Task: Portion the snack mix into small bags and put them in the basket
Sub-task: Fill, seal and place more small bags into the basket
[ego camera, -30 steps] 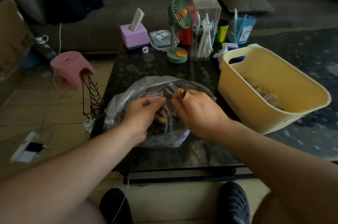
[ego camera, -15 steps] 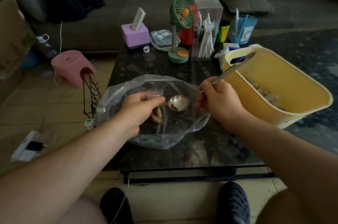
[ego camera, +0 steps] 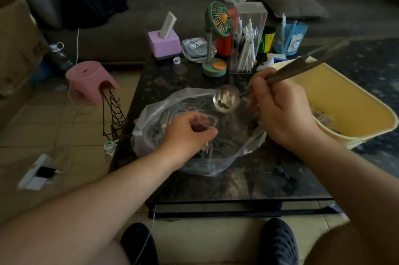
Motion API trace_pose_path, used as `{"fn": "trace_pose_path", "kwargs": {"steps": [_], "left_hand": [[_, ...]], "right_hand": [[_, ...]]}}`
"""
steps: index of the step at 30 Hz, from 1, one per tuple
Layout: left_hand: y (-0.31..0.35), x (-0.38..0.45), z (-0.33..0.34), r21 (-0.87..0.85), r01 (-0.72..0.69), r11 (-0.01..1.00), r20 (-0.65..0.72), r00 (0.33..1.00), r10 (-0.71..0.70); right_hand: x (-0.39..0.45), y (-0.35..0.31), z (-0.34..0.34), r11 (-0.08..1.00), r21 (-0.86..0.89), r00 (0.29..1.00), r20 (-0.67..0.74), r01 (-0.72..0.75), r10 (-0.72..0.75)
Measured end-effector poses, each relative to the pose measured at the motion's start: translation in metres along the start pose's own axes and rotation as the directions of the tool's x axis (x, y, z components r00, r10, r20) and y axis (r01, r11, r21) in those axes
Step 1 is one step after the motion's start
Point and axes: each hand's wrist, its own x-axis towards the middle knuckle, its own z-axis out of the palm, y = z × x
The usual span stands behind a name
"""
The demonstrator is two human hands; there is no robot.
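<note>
clear plastic is the material in my left hand (ego camera: 187,133): its fingers are curled round the open mouth of a small bag (ego camera: 208,122), held over the large clear bag (ego camera: 151,126) that lies spread on the dark table (ego camera: 216,187); a few pale pieces of snack mix (ego camera: 205,147) show below my left hand, inside the large bag; my right hand (ego camera: 280,109) grips the handle of a metal spoon (ego camera: 226,98), fingers closed round it; the bowl of the spoon sits above and just right of the small bag's mouth, apart from it, with a few dark pieces in it; the handle runs up and to the right, blurred at its far end; the yellow basket (ego camera: 356,113) stands at the right edge of the table, just beside my right hand; filled small bags lie on its floor, partly hidden by my hand and the wall; behind the large bag stand a green fan (ego camera: 218,20), a clear box of pens (ego camera: 248,37) and a purple holder (ego camera: 164,44); a pink stool (ego camera: 90,78) stands on the floor to the left of the table.
</note>
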Motion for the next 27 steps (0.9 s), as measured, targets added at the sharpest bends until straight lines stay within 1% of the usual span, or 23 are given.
{"fn": "trace_pose_path", "kwargs": {"steps": [2,3,7,11,16,22,27], "left_hand": [[0.0,0.001,0.002,0.02,-0.008,1.0,-0.021,1.0,0.009],[-0.001,0.001,0.003,0.021,-0.01,1.0,-0.025,1.0,0.01],[-0.001,0.001,0.005,0.031,-0.039,0.999,-0.02,0.999,0.04],[0.0,-0.001,0.006,0.055,-0.052,0.997,0.004,0.999,0.052],[0.002,-0.002,0.005,0.025,-0.037,0.999,0.023,0.999,0.036],[0.002,-0.002,0.003,-0.001,-0.016,1.0,0.016,1.0,0.016],[0.006,-0.001,0.002,-0.054,0.009,0.998,0.009,1.0,-0.009]], "right_hand": [[-0.003,-0.002,-0.001,0.981,-0.086,0.985,0.039,0.172,-0.169],[-0.005,-0.002,0.0,0.969,-0.106,0.974,0.061,0.225,-0.22],[-0.011,-0.002,0.01,0.935,-0.135,0.942,0.126,0.327,-0.311],[-0.012,-0.001,0.014,0.922,-0.123,0.924,0.158,0.368,-0.348],[-0.015,0.0,0.016,0.92,-0.06,0.91,0.187,0.387,-0.371],[-0.018,0.003,0.014,0.906,-0.062,0.899,0.172,0.419,-0.404],[-0.017,0.009,0.016,0.915,-0.082,0.912,0.157,0.394,-0.379]]}}
